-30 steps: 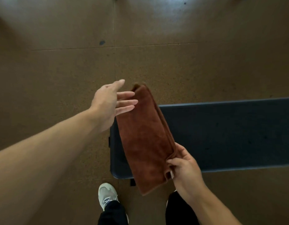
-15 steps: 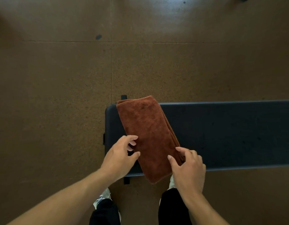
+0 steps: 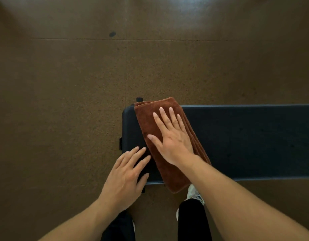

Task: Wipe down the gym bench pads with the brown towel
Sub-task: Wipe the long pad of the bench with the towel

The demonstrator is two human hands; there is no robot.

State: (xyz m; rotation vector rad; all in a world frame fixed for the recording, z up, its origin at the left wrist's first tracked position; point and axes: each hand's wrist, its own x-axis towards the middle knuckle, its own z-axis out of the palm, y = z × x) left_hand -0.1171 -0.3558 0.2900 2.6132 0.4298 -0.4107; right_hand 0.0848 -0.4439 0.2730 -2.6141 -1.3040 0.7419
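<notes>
The folded brown towel [image 3: 150, 126] lies across the left end of the dark bench pad [image 3: 245, 141], its near corner hanging over the pad's front edge. My right hand [image 3: 171, 136] lies flat on the towel, fingers straight and spread, pressing it onto the pad. My left hand [image 3: 127, 176] is just left of the towel at the pad's near left corner, fingers extended, fingertips over the pad beside the towel's edge.
The bench pad runs off the right side of the view. Brown speckled rubber floor [image 3: 63, 101] surrounds it, with seams and a dark spot [image 3: 112, 34]. My legs in dark trousers and a light shoe [image 3: 195, 195] stand at the bench's front edge.
My right hand let go of the towel's near corner and moved up flat onto its middle. My left hand shifted slightly and straightened its fingers. The towel stays on the pad.
</notes>
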